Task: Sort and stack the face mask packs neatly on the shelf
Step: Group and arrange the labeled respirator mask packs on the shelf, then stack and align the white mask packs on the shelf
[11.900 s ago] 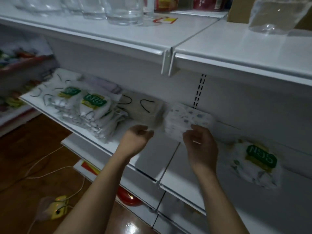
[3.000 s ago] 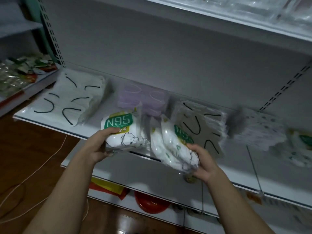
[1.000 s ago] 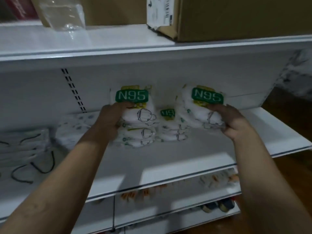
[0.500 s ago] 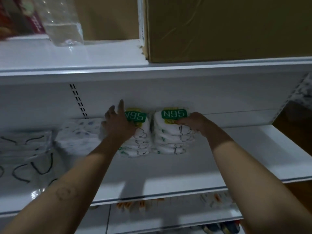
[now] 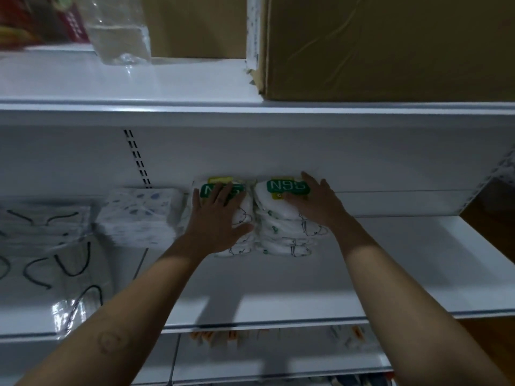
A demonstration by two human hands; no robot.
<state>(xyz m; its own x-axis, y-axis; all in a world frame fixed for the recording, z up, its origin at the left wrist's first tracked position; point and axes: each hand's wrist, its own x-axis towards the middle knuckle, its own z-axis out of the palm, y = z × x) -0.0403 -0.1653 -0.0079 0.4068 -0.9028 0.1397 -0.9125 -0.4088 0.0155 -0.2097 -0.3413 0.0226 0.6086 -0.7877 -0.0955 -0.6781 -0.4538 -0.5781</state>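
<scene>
White shelf (image 5: 390,263) holds two N95 stacks side by side. Left hand (image 5: 216,221) and right hand (image 5: 316,203) lie spread flat on top; press evenly, squaring both stacks against the back panel (image 5: 278,151).

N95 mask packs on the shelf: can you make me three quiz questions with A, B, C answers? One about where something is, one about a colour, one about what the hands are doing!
1. Where is the cardboard box?
A. On the shelf above the packs
B. On the floor
C. Under the packs

2. What colour are the N95 labels?
A. Red
B. Green
C. Blue

3. How are the hands placed?
A. Both hanging in the air
B. Each lifting a pack
C. Each resting flat on a stack

Answers: 1 A, the box sits on the upper shelf. 2 B, white letters on green. 3 C, the left hand lies on the left N95 stack, the right hand on the right N95 stack.
</scene>
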